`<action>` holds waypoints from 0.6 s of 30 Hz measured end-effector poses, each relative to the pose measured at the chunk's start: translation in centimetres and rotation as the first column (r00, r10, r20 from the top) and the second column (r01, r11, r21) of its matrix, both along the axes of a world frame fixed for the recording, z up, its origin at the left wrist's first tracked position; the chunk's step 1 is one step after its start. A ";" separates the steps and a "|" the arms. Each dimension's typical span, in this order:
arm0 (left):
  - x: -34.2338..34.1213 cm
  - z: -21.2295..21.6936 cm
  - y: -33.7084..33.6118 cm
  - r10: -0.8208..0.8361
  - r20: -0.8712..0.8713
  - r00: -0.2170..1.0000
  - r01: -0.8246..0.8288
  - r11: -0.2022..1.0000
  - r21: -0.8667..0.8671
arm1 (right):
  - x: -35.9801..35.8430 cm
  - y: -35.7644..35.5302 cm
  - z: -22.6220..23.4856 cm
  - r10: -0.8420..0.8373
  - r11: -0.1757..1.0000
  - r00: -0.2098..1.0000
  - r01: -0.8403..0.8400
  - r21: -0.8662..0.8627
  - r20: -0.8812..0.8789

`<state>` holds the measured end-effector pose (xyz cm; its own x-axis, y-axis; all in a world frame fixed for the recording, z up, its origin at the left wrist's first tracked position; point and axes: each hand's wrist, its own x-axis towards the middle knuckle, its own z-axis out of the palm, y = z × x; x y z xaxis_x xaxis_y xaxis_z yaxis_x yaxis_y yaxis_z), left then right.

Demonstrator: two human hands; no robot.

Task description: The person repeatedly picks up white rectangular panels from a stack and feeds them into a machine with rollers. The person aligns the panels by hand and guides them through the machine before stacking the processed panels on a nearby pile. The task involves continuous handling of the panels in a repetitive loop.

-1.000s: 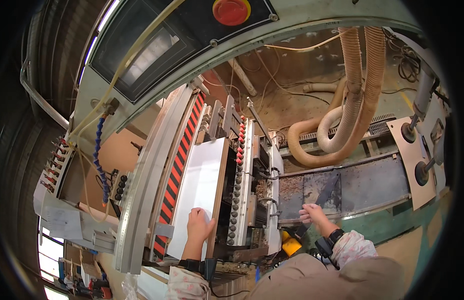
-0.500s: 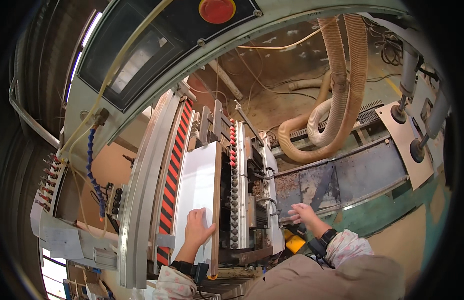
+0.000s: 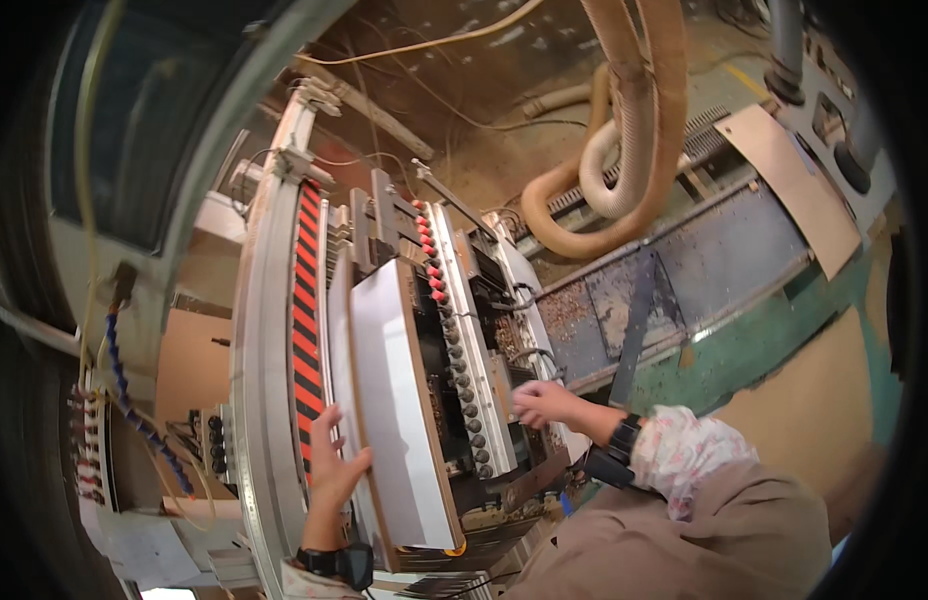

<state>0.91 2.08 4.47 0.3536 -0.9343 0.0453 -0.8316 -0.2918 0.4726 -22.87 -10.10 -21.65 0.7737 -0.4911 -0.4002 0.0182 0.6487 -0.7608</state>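
A white panel with a brown edge lies lengthwise on the machine bed. Along its left side runs a second white board, its brown edge facing the first panel. My left hand is at the near part of this second board, fingers apart and thumb toward its brown edge. To the right, my right hand hovers with curled fingers beside the rail of round knobs; I see nothing in it. Some knobs are red at the far end, the others black.
A red-and-black striped strip runs along a metal beam on the left. Large ribbed hoses hang at the far right, above a dusty metal bed. A blue segmented hose dangles at the left beside a dark control panel.
My left hand has moved left, and two boards now show side by side with a brown edge between them. My right hand has come left toward the knobs, its fingers curling. The view has shifted.
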 end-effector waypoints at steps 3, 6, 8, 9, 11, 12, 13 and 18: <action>1.0 1.5 1.7 0.115 -0.214 0.970 -0.113 0.993 0.023 | 6.0 -0.1 2.6 0.090 0.996 0.980 -0.089 -0.012 0.178; 0.3 2.5 1.0 0.166 -0.159 0.973 -0.153 0.984 0.092 | 10.4 -1.2 4.5 0.012 1.000 0.960 -0.019 0.021 0.279; 0.2 2.1 0.7 0.147 -0.184 0.972 -0.127 0.985 0.117 | 11.9 -1.3 6.3 -0.094 0.996 0.971 0.090 0.027 0.219; 0.2 1.9 0.6 0.137 -0.200 0.970 -0.115 0.986 0.117 | 12.7 -1.5 7.1 -0.138 0.989 0.974 0.145 -0.026 0.178; 0.2 1.1 0.5 0.096 -0.195 0.976 -0.076 0.991 0.110 | 13.6 -1.2 8.2 -0.339 0.894 0.930 0.365 -0.258 0.141; 0.5 0.7 0.7 0.087 -0.198 0.976 -0.068 0.993 0.100 | 13.9 -0.3 9.5 -0.469 0.755 0.866 0.494 -0.431 0.170; 0.8 0.3 0.9 0.079 -0.184 0.980 -0.063 0.994 0.093 | 13.8 0.5 10.9 -0.576 0.567 0.785 0.585 -0.579 0.229; 1.2 0.5 0.6 0.062 -0.127 0.990 -0.049 0.993 0.103 | 14.2 2.0 14.6 0.062 0.986 0.954 -0.014 -0.164 0.294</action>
<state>2.10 2.66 4.92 0.4021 -0.9104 -0.0970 -0.7460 -0.3872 0.5419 -8.70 -8.11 -7.06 0.8651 -0.4969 -0.0686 0.2370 0.5254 -0.8171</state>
